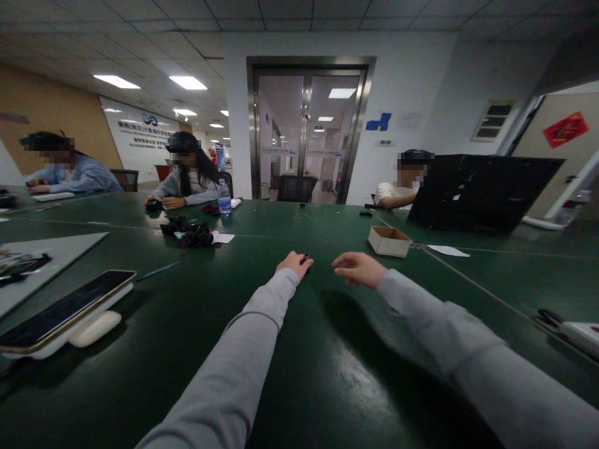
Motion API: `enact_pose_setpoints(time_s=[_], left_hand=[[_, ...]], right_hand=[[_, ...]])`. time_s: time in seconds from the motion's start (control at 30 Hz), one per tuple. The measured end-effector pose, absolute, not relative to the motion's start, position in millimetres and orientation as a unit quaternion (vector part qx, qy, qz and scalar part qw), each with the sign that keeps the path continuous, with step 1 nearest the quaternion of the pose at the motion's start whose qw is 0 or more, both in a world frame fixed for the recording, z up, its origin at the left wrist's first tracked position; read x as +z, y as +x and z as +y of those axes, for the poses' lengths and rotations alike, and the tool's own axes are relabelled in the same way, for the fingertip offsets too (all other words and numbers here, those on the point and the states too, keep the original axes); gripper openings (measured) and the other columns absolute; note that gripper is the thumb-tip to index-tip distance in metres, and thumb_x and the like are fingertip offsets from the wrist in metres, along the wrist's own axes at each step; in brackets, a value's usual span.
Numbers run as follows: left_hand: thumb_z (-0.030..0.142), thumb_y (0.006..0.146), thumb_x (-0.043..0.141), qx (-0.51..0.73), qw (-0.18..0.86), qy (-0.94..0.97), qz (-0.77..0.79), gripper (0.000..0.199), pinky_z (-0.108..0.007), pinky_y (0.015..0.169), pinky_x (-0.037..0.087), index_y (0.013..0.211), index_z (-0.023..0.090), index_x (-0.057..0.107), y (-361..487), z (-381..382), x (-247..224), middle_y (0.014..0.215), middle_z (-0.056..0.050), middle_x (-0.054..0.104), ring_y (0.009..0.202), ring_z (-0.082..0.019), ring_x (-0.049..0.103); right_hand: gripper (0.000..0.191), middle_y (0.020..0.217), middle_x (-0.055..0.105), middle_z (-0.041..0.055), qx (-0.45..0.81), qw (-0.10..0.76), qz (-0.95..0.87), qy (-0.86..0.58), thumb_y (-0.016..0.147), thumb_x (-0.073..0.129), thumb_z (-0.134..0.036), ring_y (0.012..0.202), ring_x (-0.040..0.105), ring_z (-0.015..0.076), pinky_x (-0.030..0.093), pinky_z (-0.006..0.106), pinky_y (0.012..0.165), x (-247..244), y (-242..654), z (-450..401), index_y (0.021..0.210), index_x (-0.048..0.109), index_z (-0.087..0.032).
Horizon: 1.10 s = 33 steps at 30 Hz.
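Reaching far out over the green table (290, 374), my left hand (292, 264) rests on its surface with the fingers closed round a small dark thing (305, 258). That thing is too small and too covered to name. To its right, my right hand (359, 269) hovers above the table and casts a shadow below. Its thumb and fingers are slightly bent and apart, and nothing shows between them. Just beyond my right hand stands a small open box (389, 244) with pale sides.
On the left lie a phone (70, 305), a white rounded case (96, 328), a blue stick (158, 270) and a black camera (199, 234). A water bottle (224, 197) stands farther back. A large black monitor (482, 190) is at right. Several people sit around the table.
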State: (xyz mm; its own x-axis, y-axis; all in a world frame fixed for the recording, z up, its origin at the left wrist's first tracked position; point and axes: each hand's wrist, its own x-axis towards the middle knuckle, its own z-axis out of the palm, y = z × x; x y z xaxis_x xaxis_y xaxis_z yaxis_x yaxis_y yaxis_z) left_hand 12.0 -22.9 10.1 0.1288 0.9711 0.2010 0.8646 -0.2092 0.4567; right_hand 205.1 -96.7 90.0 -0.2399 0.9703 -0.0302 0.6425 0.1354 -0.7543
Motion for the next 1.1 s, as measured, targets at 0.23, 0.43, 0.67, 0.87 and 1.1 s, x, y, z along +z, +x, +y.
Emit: enact_pose_setpoints(time_s=[0.23, 0.43, 0.67, 0.87, 1.1], left_hand=[[0.05, 0.081, 0.03, 0.242, 0.112, 0.717, 0.644, 0.046, -0.028, 0.078, 0.041, 0.101, 0.021, 0.059, 7.4, -16.5, 8.3, 0.102, -0.009, 0.05, 0.092, -0.019, 0.052], [0.047, 0.08, 0.031, 0.241, 0.067, 0.691, 0.678, 0.045, -0.035, 0.083, 0.039, 0.098, 0.019, 0.061, 7.0, -26.6, 16.2, 0.104, -0.012, 0.051, 0.1, -0.026, 0.046], [0.05, 0.076, 0.037, 0.255, 0.083, 0.641, 0.719, 0.04, -0.04, 0.087, 0.034, 0.094, 0.027, 0.063, 9.0, -34.8, 20.1, 0.113, -0.006, 0.05, 0.105, -0.027, 0.04], [0.045, 0.074, 0.039, 0.232, 0.128, 0.632, 0.728, 0.039, -0.04, 0.09, 0.032, 0.1, 0.027, 0.061, 8.3, -34.0, 24.6, 0.119, -0.006, 0.046, 0.109, -0.029, 0.037], [0.038, 0.067, 0.05, 0.232, -0.001, 0.671, 0.704, 0.058, -0.048, 0.09, 0.028, 0.118, 0.012, 0.046, 15.0, -72.9, 61.0, 0.129, -0.016, 0.035, 0.112, -0.034, 0.03]], right_hand=[[0.037, 0.071, 0.058, 0.0013, 0.501, 0.328, -0.624, -0.502, 0.064, 0.057, 0.007, 0.046, 0.055, 0.0072, 0.048, 0.017, 0.044, 34.9, 128.7, -18.1, 0.095, 0.054, -0.012], [0.039, 0.076, 0.055, 0.0018, 0.531, 0.395, -0.584, -0.47, 0.065, 0.051, 0.009, 0.048, 0.055, 0.0062, 0.051, 0.019, 0.051, 27.2, 121.1, -14.6, 0.097, 0.053, -0.012], [0.058, 0.075, 0.057, -0.0022, 0.376, 0.41, -0.689, -0.465, 0.059, 0.049, 0.008, 0.047, 0.052, 0.0068, 0.047, 0.019, 0.049, 14.8, 111.5, -18.2, 0.11, 0.05, -0.02], [0.052, 0.083, 0.063, -0.0013, 0.207, 0.414, -0.763, -0.452, 0.06, 0.05, 0.001, 0.077, 0.058, 0.0143, 0.045, 0.023, 0.073, 9.9, 105.7, -16.2, 0.105, 0.059, -0.023], [0.042, 0.092, 0.064, 0.0005, 0.207, 0.416, -0.76, -0.454, 0.063, 0.055, -0.007, 0.086, 0.057, 0.0174, 0.043, 0.025, 0.08, 8.0, 108.5, -10.4, 0.103, 0.063, -0.021]])
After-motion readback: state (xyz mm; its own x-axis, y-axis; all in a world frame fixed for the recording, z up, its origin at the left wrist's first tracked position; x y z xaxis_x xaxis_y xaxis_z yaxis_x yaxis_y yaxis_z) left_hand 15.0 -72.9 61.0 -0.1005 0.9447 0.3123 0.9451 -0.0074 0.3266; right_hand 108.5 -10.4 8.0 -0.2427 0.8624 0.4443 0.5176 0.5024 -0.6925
